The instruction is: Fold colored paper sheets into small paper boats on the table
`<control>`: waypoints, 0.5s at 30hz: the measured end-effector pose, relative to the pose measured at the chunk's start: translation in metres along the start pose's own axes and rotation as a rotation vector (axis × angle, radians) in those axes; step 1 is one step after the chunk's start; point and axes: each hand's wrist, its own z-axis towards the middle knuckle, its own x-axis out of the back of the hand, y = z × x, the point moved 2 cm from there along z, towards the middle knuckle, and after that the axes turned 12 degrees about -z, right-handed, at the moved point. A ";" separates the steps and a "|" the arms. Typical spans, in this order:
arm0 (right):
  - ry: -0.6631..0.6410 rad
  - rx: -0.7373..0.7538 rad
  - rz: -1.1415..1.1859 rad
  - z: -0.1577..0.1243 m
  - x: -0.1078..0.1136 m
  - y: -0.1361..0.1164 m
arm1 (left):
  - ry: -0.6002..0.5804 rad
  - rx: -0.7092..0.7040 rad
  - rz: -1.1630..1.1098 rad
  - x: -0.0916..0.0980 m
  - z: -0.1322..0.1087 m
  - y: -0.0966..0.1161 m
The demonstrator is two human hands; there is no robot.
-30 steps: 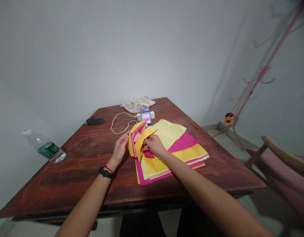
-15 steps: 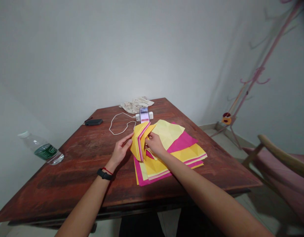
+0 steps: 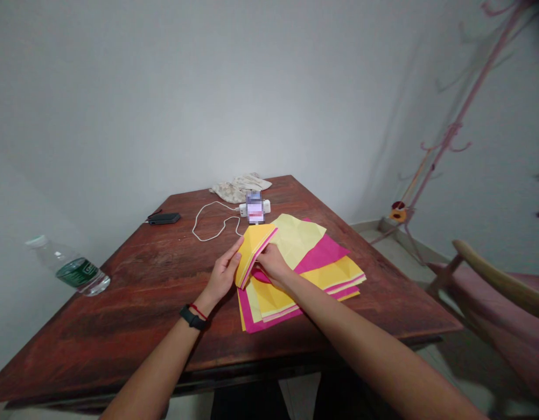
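Observation:
My left hand point(image 3: 226, 270) grips the left side of a folded stack of yellow and pink paper point(image 3: 255, 244), thumb on the near face. Behind the stack's right edge is my right hand point(image 3: 272, 262), its fingers curled and mostly hidden by the folded layers; it appears to hold the paper from that side. The folded paper is tilted up above a pile of yellow, pale yellow and magenta sheets point(image 3: 311, 287) on the table. A pale yellow sheet point(image 3: 298, 234) and a magenta sheet point(image 3: 324, 255) fan out at the pile's far side.
Beyond the paper, a phone point(image 3: 254, 209) leans on a white charger with a looping cable point(image 3: 193, 224). A cloth point(image 3: 238, 188) lies at the wooden table's point(image 3: 156, 268) back. A black power bank point(image 3: 163, 218) and a water bottle point(image 3: 77, 273) are leftward; a chair point(image 3: 492, 291) stands right.
The folded paper has turned and tilted, so its layers come closer together and its yellow face shows more. My left hand has moved slightly right, and my right hand's fingers are now behind the paper.

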 end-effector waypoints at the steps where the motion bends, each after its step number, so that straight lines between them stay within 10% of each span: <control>1: 0.016 0.019 -0.009 0.000 0.001 0.000 | -0.006 -0.004 0.016 -0.002 -0.001 0.000; 15: 0.110 0.007 -0.063 0.001 0.001 0.001 | 0.089 -0.190 0.239 0.006 0.002 0.004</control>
